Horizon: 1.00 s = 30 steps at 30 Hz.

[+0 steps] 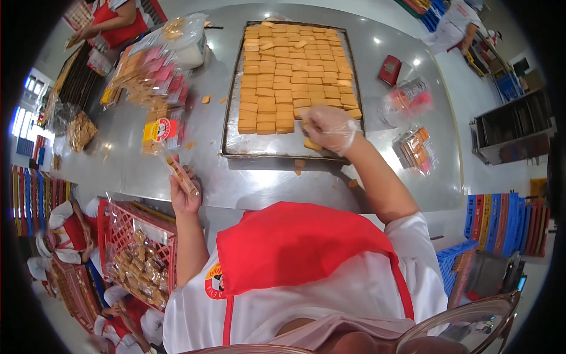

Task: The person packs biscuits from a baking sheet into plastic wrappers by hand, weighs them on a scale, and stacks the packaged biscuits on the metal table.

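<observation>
My left hand (pixel 186 197) is closed around a narrow clear plastic packet (pixel 183 176) with biscuits inside, held tilted over the table's near edge. My right hand (pixel 331 130), in a clear plastic glove, is closed at the near right part of a metal baking tray (pixel 231 144). Rows of rectangular golden biscuits (pixel 283 76) fill most of the tray. One biscuit (pixel 312 144) shows just below my right fingers and seems to be in their grip; the fingertips are partly hidden.
On the left stand stacked packets of biscuits (pixel 156 82) and a plastic tub (pixel 191 50). A red device (pixel 390 70) and clear packets (pixel 416 148) lie on the right. A red crate (pixel 106 236) of bagged biscuits stands lower left. Co-workers stand around; one person (pixel 121 23) works upper left.
</observation>
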{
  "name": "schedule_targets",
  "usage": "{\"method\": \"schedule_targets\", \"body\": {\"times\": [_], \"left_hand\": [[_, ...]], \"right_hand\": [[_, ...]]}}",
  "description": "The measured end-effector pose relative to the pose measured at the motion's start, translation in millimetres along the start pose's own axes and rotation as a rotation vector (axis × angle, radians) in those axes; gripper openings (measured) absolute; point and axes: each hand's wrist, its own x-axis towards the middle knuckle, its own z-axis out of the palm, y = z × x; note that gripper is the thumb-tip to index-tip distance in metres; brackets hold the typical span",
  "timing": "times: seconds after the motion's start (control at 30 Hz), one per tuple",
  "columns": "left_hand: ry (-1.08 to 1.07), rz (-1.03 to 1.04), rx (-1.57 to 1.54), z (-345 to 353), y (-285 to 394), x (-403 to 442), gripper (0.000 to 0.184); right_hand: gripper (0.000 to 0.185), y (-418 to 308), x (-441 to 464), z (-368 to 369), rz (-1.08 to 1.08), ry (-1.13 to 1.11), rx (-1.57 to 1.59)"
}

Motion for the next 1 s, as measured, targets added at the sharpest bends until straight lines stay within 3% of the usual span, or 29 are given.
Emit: {"method": "schedule_targets", "body": {"times": [0.1, 0.2, 0.3, 0.4, 0.53, 0.67, 0.73, 0.83, 0.93, 1.0], "left_hand": [[-0.005, 0.01, 0.01, -3.8, 0.7, -0.2, 0.058], [0.008, 0.004, 0.05, 2.7, -1.0, 1.6, 0.056], [-0.011, -0.018, 0.011, 5.6, -2.1, 6.4, 0.055], [-0.01, -0.032, -0.034, 2.3, 1.3, 5.3, 0.054], [-0.025, -0.029, -0.001, 1.4, 2.1, 3.7, 0.055], [0.063, 0.018, 0.086, -14.2, 5.5, -2.6, 0.057], [0.057, -0.005, 0.205, 10.4, -7.3, -9.4, 0.065], [0.04, -0.01, 0.558, 64.7, -35.5, -1.6, 0.078], [0.026, 0.073, 0.822, 93.3, -60.9, 7.4, 0.089], [0.008, 0.136, 0.939, 107.5, -70.0, 13.1, 0.092]], "right_hand": [[0.021, 2.3, -18.4, -13.6, 0.254, -0.094, 0.036], [0.025, 14.0, -30.2, -6.6, 0.199, -0.025, 0.059], [0.029, -2.0, -31.6, -19.2, 0.396, -0.116, 0.081], [0.033, -8.3, -37.7, -4.0, 0.104, 0.041, 0.176], [0.038, 1.6, -36.8, 16.6, -0.009, 0.027, 0.234], [0.038, 1.3, -31.9, 12.4, 0.1, -0.026, 0.133], [0.037, -4.1, -30.2, 7.1, 0.178, 0.016, 0.083], [0.036, -21.9, -28.9, 0.0, 0.179, 0.339, 0.156], [0.036, -39.4, -16.8, 17.3, 0.136, 0.584, 1.096], [0.038, -55.0, -20.7, 3.9, 0.377, 0.256, 1.107]]}}
